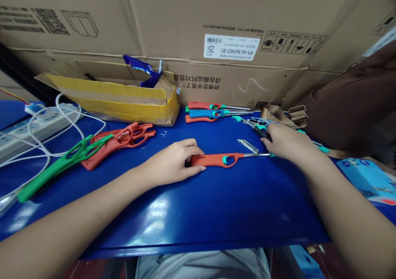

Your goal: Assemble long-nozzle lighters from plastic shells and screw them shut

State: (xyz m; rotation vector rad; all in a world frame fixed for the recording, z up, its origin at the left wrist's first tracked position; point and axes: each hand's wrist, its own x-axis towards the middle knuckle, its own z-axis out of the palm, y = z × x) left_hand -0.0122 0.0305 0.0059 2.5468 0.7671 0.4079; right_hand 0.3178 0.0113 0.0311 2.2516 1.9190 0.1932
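At the centre of the frame, the left hand (181,162) pinches the end of an orange lighter (210,160) between thumb and fingers. Right of centre, the right hand (284,142) is curled around a black handle (261,134), its full shape hidden. The lighter lies flat on the blue counter (235,204), with a teal trigger and a thin metal tube pointing right.
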